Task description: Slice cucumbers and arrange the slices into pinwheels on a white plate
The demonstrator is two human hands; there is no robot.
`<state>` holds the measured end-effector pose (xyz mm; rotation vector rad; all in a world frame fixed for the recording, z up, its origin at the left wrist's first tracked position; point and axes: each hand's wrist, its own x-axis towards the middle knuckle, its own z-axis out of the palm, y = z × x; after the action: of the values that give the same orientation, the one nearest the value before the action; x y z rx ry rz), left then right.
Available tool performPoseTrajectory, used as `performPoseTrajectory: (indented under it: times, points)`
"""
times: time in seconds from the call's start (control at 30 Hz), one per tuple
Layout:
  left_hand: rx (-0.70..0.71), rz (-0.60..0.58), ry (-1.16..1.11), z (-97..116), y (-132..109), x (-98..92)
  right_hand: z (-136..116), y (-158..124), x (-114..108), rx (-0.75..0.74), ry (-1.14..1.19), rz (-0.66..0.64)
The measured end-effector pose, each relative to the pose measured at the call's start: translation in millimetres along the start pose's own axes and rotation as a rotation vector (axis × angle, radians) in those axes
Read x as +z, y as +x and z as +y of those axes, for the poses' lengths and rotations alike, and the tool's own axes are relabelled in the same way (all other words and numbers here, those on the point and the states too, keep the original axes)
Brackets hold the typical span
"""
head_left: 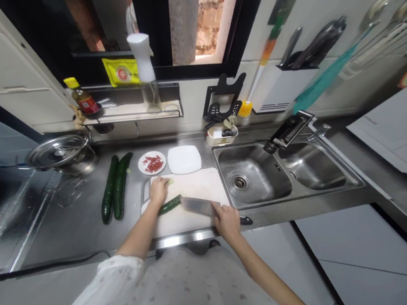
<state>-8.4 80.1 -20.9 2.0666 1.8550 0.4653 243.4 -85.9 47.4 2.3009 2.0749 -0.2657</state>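
Note:
My right hand [227, 220] grips a cleaver [198, 206] by its black handle, the blade lying low across a white cutting board [200, 180]. Beside the blade's far end lies a piece of green cucumber [170, 205] on the board. My left hand [159, 190] is at the board's upper left, its fingers closed on a small pale-green cucumber end [170, 181]. Behind the board are a white plate of chopped red bits [152, 163] and a bare white square plate [184, 159]. Two whole cucumbers [112, 190] lie to the left.
A double steel sink [255, 175] with a black faucet [287, 130] adjoins the board on the right. A lidded steel pot [63, 154] and a wire rack [67, 192] stand left. A wall shelf [130, 113] holds a sauce bottle [83, 96] and a spray bottle [147, 74].

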Motion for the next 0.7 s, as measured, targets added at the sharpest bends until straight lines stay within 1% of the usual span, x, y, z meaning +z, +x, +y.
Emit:
performPoseTrajectory:
  times: [0.23, 0.33, 0.4, 0.53, 0.7]
  points:
    - [0.001, -0.010, -0.026, 3.4, 2.0, -2.7, 0.5, -0.6, 3.6, 0.002, 0.025, 0.006]
    - [-0.020, 0.026, -0.053, 3.7, 1.6, -2.6, 0.7, -0.8, 4.7, 0.005, 0.034, 0.003]
    - [-0.068, 0.069, -0.082, 3.0, -0.9, -2.4, 1.0, -0.5, 5.2, 0.012, 0.036, -0.005]
    - [-0.155, 0.120, -0.156, 0.9, -14.9, -1.6, 0.7, 1.9, 4.7, 0.026, 0.059, -0.018]
    - [-0.097, 0.098, -0.210, 2.8, -46.4, -0.1, -5.6, 7.8, 0.9, 0.055, 0.175, -0.029]
